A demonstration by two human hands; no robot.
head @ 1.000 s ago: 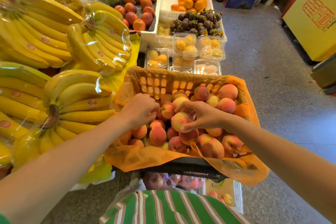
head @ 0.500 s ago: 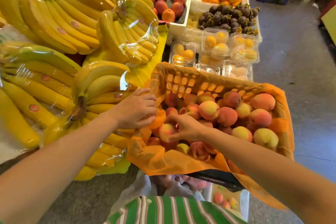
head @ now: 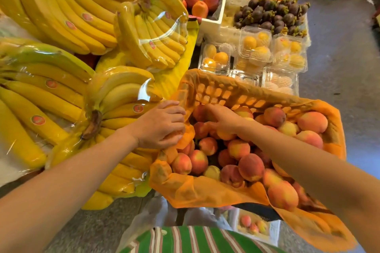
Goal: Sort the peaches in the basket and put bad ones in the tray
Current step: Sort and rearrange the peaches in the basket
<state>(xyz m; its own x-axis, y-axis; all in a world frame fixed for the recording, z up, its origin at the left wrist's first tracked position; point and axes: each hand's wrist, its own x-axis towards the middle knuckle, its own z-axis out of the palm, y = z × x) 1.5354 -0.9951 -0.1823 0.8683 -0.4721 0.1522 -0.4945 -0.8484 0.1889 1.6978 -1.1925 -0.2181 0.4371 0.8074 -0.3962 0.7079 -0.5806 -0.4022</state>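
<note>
Here, left hand (head: 162, 124) apparently grips basket liner (head: 205, 191).

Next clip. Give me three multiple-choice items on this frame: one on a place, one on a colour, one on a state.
1. What lies just left of the basket? A bananas B oranges C bare floor
2. What colour is the basket's liner? A green B orange C white
3. What is the left hand doing? A holding a banana B hanging free C gripping the liner
Answers: 1 A: bananas lie beside its left side. 2 B: the liner is orange. 3 C: its fingers curl round the liner's edge.
</note>
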